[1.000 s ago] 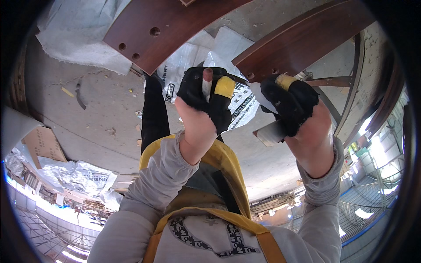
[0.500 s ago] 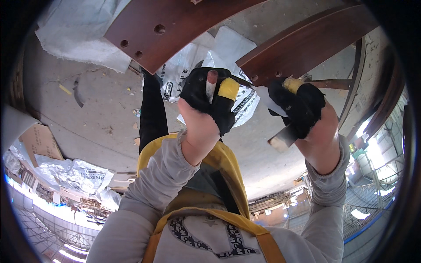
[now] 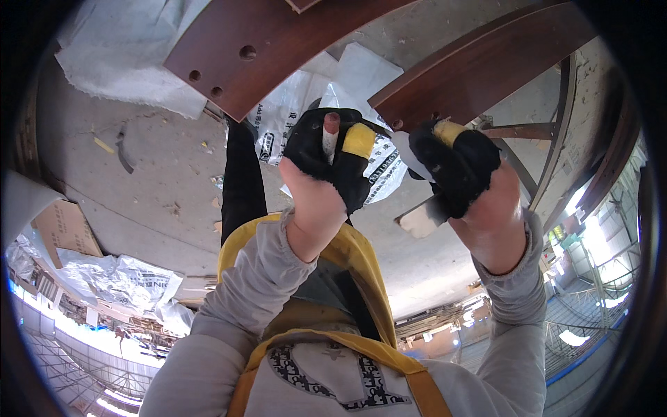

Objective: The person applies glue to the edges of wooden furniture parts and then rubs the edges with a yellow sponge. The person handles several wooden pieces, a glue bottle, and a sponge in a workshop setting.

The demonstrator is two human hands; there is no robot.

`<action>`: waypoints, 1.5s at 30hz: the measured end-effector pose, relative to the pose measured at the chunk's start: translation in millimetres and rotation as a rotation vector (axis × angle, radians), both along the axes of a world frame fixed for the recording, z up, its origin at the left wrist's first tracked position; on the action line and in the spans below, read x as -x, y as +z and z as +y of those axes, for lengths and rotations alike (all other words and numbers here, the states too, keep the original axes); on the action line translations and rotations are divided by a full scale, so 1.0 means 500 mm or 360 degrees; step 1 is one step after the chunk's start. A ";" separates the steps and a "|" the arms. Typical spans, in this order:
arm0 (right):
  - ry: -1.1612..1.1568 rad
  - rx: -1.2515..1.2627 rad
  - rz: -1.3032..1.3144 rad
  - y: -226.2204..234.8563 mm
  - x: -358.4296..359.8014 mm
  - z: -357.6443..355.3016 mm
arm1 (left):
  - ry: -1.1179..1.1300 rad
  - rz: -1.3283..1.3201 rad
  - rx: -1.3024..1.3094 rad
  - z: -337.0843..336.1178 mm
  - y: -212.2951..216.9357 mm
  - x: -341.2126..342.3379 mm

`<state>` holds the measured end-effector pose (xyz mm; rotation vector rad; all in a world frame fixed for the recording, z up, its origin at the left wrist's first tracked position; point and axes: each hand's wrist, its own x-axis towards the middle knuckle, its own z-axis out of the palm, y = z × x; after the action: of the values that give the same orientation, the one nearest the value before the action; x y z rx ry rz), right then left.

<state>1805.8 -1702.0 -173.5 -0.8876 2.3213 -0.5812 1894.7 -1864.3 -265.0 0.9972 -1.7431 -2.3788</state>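
My left hand (image 3: 326,149) wears a black glove with yellow tape round one digit. It is closed round a short whitish stick with a reddish-brown end (image 3: 330,135). A thin dark blade-like piece (image 3: 379,128) juts from its far side toward my right hand. My right hand (image 3: 458,167), gloved and taped likewise, is closed on a flat pale strip (image 3: 411,158), whose exact kind I cannot make out. A broader pale flat end (image 3: 419,219) sticks out below that fist; whether both ends are one piece is hidden. The hands are close together, in front of a curved brown wooden board (image 3: 479,66).
Another curved brown board with round holes (image 3: 257,35) lies far left of centre. Printed plastic sheeting (image 3: 385,170) is on the concrete floor (image 3: 167,201) beneath my hands. White padding (image 3: 132,69), cardboard (image 3: 66,226) and crumpled plastic (image 3: 132,278) lie at the left. A curved wooden frame (image 3: 556,132) stands at the right.
My right hand has moved a little to the left, closer to my left hand, and its pale strip has shifted and turned with it. My left hand has barely moved.
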 end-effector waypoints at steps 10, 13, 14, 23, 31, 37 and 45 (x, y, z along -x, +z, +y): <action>-0.2132 0.1046 -0.0903 -0.007 -0.100 0.047 | -0.0932 0.0378 0.0997 -0.090 -0.009 0.031; -0.2408 0.1137 -0.0560 -0.099 -0.100 0.064 | -0.1233 0.0612 0.1267 -0.099 -0.030 0.084; -0.2394 0.1255 -0.0571 -0.126 -0.087 0.064 | -0.1362 0.0603 0.1284 -0.106 -0.036 0.092; -0.1786 0.1723 -0.0928 -0.207 -0.037 0.005 | -0.1267 0.0642 0.0955 -0.117 -0.049 0.114; -0.2204 0.1993 -0.0784 -0.215 -0.047 -0.014 | -0.1181 0.0371 0.0727 -0.106 -0.055 0.123; -0.2187 0.2165 -0.1019 -0.214 -0.048 -0.012 | -0.0881 0.0019 -0.0128 -0.097 -0.092 0.095; -0.2229 0.1874 -0.0677 -0.230 -0.054 -0.005 | -0.0084 -0.0295 -0.1699 0.010 -0.132 -0.006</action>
<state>1833.0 -1704.5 -288.6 0.6781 1.6969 -2.4786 1897.9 -1859.1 -331.1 1.2299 -0.3699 -3.3450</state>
